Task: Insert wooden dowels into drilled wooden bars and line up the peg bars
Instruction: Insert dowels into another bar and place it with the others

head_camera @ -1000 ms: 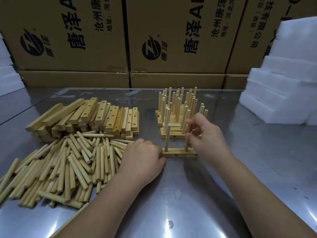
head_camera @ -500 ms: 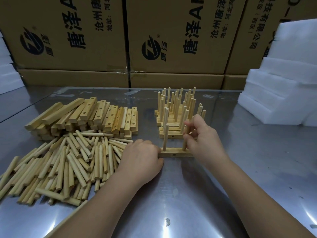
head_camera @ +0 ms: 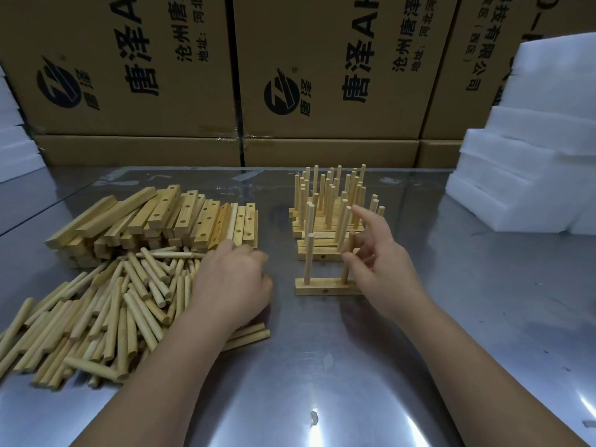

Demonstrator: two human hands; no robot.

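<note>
Centre of frame, on the metal tabletop (head_camera: 322,375): one peg bar (head_camera: 325,287) lies flat with two dowels standing upright in it, a left dowel (head_camera: 309,259) and a right dowel (head_camera: 347,269). The right hand (head_camera: 387,269) is at the right dowel, its grip loose, fingers spread and mostly straight, thumb tip touching the dowel. Just behind stands the cluster of finished peg bars (head_camera: 322,227). The left hand (head_camera: 232,282) rests on the heap of loose dowels (head_camera: 106,311) at lower left; its fingers curl under out of sight, so its grip cannot be told. A stack of drilled bars (head_camera: 167,217) lies behind the heap. Cardboard boxes (head_camera: 322,75) fill the top, with white foam blocks (head_camera: 532,175) at the right.
</note>
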